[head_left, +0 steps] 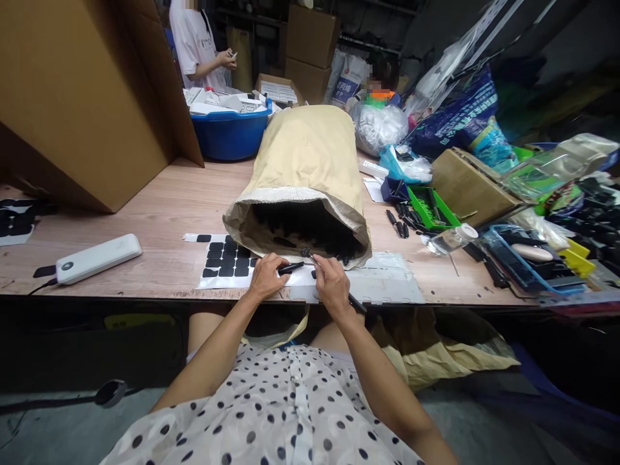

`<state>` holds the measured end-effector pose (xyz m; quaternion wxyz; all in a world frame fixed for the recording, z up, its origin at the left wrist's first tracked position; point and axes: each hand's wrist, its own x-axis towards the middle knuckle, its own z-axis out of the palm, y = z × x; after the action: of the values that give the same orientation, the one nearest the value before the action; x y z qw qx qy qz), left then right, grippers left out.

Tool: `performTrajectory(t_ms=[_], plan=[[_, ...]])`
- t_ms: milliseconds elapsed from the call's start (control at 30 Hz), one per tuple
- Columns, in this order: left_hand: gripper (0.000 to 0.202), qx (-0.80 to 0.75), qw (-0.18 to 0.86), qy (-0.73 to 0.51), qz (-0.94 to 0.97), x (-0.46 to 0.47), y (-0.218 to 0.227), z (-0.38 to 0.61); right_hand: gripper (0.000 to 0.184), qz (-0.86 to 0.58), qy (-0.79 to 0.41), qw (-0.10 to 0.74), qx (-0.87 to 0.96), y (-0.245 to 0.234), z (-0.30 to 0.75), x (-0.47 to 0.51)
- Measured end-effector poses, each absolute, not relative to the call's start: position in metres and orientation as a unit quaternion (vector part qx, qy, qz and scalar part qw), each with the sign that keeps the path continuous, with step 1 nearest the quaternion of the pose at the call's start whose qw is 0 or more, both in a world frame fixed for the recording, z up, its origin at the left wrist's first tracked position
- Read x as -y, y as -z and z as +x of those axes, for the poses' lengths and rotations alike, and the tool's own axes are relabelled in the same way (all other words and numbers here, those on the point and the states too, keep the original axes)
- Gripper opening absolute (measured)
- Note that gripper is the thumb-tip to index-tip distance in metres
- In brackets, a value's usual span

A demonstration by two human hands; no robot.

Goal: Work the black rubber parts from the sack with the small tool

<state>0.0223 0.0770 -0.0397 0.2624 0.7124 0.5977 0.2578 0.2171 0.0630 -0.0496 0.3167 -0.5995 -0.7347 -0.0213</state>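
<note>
My left hand [265, 276] is closed round a small black stick-shaped part [290, 267] at the table's front edge. My right hand [330, 282] pinches a thin black tool [356, 303] whose tip meets that part. Under both hands lies a white sheet with black adhesive pads [227, 258]. Just behind them a large tan paper sack [305, 174] lies on its side with its mouth open toward me, full of black parts.
A white power bank [99, 257] lies left on the wooden table [169, 206]. A big cardboard box [82, 97] stands at the back left, a blue basin [230, 132] behind. Trays, bags and black parts [402, 223] crowd the right. A person [196, 42] stands at the far end.
</note>
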Motion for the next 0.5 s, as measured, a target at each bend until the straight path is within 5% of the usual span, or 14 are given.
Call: performTrajectory(t_ms=[500], plan=[[0.025, -0.591, 0.25, -0.268, 0.719, -0.078, 0.047, 0.016, 0.03, -0.627, 0.095, 0.253, 0.73, 0.072, 0.225, -0.072]])
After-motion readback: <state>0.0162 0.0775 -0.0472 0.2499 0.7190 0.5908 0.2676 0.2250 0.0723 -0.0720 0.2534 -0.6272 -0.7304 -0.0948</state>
